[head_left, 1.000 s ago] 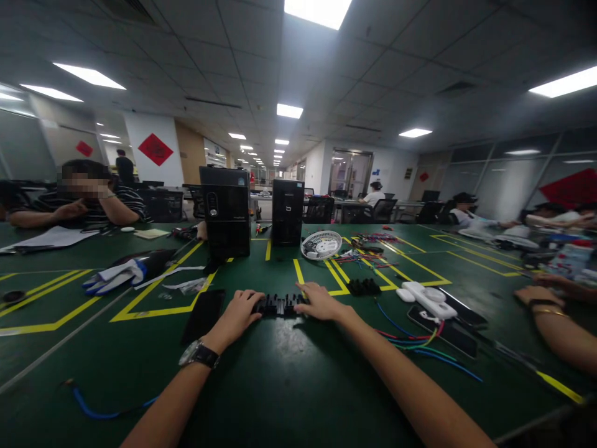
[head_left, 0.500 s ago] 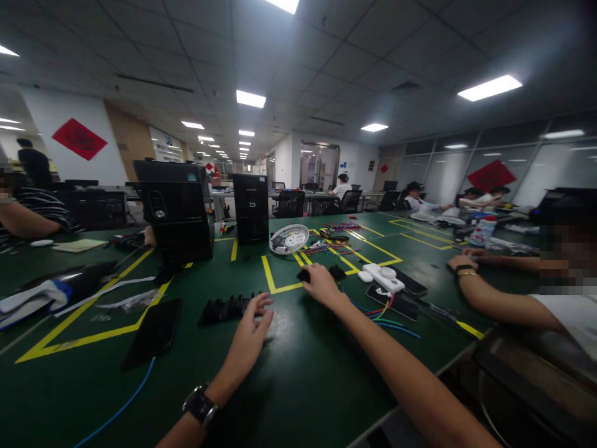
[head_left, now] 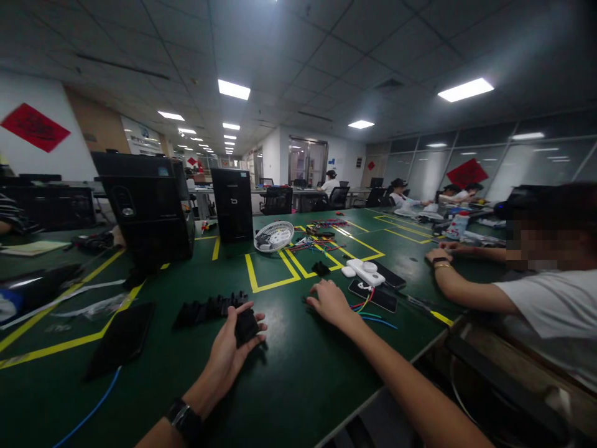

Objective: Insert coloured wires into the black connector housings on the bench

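My left hand (head_left: 228, 348), turned palm inward, holds a small black block-like piece (head_left: 246, 326) between the thumb and the fingers. A row of similar black pieces (head_left: 205, 310) lies on the green table just behind it. Over the table to the right is my right hand (head_left: 332, 305), fingers bent downward and loosely apart, with nothing visible in them. Another small black piece (head_left: 320, 269) sits just beyond its fingertips. What the black pieces are, I cannot make out.
Two black computer towers (head_left: 232, 205) and a white basket (head_left: 275, 238) stand farther back. A white power strip (head_left: 366, 272), a phone (head_left: 373, 296) and coloured wires (head_left: 380, 320) lie to the right. At left is a black tablet-like slab (head_left: 122, 339). A person's arm (head_left: 466, 291) rests at the right.
A black piece that was in my right hand is no longer seen there, and one now lies in my left hand. My right hand has drawn back nearer. The view has turned right.
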A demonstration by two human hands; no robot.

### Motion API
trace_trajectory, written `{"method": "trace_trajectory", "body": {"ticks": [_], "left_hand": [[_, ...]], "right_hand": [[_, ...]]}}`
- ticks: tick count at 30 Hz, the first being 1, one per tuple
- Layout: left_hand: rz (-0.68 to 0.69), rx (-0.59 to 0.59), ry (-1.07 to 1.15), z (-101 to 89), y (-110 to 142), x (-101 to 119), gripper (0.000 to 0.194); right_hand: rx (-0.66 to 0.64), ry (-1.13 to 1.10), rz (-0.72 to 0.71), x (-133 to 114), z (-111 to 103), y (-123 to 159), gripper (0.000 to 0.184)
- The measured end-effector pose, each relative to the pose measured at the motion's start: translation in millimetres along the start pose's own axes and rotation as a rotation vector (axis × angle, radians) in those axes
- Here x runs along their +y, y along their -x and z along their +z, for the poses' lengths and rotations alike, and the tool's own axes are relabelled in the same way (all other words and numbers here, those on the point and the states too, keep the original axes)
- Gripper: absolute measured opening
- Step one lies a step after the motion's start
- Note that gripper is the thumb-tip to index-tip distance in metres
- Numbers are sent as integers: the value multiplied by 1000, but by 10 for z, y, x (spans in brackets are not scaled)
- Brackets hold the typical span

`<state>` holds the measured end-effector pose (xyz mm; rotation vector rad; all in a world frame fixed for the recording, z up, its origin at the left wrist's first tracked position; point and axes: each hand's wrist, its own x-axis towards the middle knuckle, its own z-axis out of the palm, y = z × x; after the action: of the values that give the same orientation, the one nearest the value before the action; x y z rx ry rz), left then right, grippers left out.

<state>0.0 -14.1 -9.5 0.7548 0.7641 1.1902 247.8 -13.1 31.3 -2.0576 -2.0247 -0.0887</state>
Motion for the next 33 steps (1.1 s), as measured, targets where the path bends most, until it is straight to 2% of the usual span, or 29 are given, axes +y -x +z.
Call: {"method": "trace_trajectory", "body": {"ticks": [2,5,9,12,15,17,19,21,23,26,29,33], "left_hand": [[-6,9,8,19,13,6,40],[-23,25,44,36,33,19,38],[-39,10,125,32,23,22,38],[-38,-8,158,17,6,14,42],[-45,-11,186,6,3,16,43],[-53,5,207,8,3,27,42],[-56,29,237,16,1,46,40],[-51,64,276,25,-5,64,37],[-40,89,318,28,-13,74,35],[-23,94,383,19,-24,62,32],[-15,62,403,5,-23,31,30],[-15,33,396,-2,-17,-1,31]], "right_hand": [[-49,35,4,69,37,-63,20],[-81,36,-47,36,76,-101,12],[-75,51,-53,69,-16,-155,12],[79,-7,-19,236,-289,-222,18],[380,-99,49,368,-701,-239,22],[541,-128,54,301,-920,-203,25],[561,-173,-35,64,-975,-131,27],[435,-246,-204,-294,-823,-34,26],[255,-324,-377,-668,-522,56,24],[120,-437,-439,-1057,-48,114,24],[120,-546,-394,-1174,202,104,28],[142,-614,-397,-1156,237,115,27]]}}
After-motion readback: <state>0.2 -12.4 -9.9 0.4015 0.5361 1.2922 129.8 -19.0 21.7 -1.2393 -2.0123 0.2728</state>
